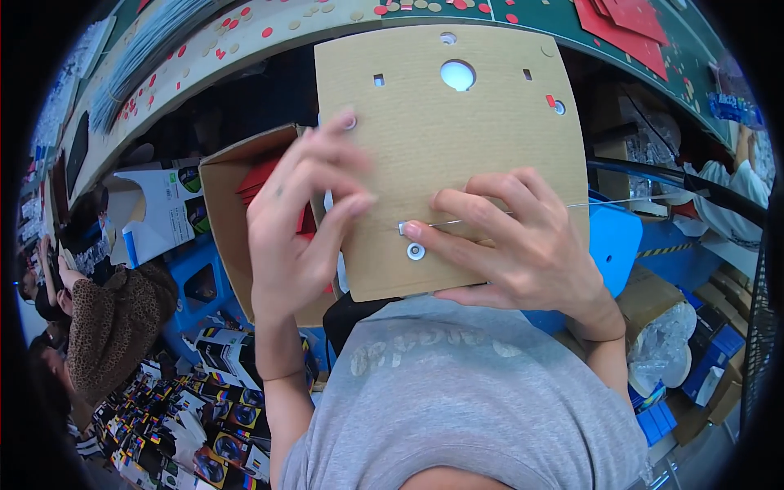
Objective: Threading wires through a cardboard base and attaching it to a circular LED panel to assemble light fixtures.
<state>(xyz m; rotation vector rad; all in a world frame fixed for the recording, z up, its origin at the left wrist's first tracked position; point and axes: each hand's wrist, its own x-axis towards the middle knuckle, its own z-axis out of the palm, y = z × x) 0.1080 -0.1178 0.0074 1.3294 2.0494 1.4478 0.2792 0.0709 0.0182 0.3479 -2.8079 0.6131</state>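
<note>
A brown cardboard sheet [457,155] with round and rectangular cut-outs lies in front of my body, its lower edge against the grey shirt. My right hand [523,245] rests on its lower right part, fingers closed on a thin wire [604,202]. That wire runs from near a small slot [401,228] out past the right edge of the sheet. Just below the slot sits a round white grommet-like piece [416,251]. Over the sheet's left edge hovers my left hand [302,204], fingers apart and slightly blurred, with nothing seen in it.
A green-topped table [523,10] runs along the far side, scattered with red and tan discs. A bundle of grey wires [147,61] lies at its left. Beside the sheet stand an open carton [224,212] with red pieces and a blue stool [612,245]. Other people work at far left and right.
</note>
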